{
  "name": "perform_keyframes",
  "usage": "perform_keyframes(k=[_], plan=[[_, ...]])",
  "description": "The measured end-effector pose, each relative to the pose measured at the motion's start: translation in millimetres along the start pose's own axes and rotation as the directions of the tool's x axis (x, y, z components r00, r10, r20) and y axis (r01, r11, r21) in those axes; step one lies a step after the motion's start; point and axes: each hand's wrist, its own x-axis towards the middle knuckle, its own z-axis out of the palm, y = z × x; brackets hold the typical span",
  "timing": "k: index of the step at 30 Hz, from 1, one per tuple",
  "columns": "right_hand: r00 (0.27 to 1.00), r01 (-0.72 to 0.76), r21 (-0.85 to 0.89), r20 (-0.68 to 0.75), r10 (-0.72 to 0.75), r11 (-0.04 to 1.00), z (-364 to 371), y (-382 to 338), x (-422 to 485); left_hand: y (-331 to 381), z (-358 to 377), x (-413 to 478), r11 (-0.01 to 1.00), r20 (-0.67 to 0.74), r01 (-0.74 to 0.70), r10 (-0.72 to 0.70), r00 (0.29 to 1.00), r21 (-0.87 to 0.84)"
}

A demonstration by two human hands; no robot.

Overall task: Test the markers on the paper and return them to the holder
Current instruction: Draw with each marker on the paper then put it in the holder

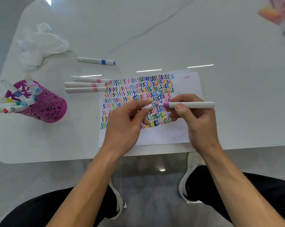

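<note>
A white paper sheet (pixel 161 135) covered with rows of coloured squiggles lies at the table's near edge. Above it my right hand (pixel 195 122) holds a white marker with a purple band (pixel 189 105), level, its tip pointing left. My left hand (pixel 127 122) pinches the marker's white cap (pixel 147 106) just left of that tip; cap and tip are slightly apart. A magenta perforated holder (pixel 46 105) stands at the left with several markers in it. Three pink-banded markers (pixel 87 84) lie side by side left of the paper, and a blue-banded marker (pixel 95 61) lies farther back.
A crumpled white tissue (pixel 40 45) sits at the back left of the white marble table (pixel 171 30). Blurred pink and orange items (pixel 274 13) are at the far right corner. My knees and white shoes (pixel 192 163) show below the table edge.
</note>
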Motion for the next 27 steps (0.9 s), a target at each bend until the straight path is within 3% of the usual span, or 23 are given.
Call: perform_keyframes(k=[20, 27], plan=[[0.998, -0.013, -0.095, 0.064, 0.019, 0.995, 1.4, 1.9, -0.9, -1.5, 1.8, -1.3, 0.97, 0.084, -0.121, 0.106, 0.991, 0.21], [0.996, -0.037, -0.097, 0.077, 0.045, 0.995, 0.7, 5.2, 1.1, -2.8, -0.9, -0.8, 0.971, 0.109, -0.119, 0.098, 0.989, 0.209]])
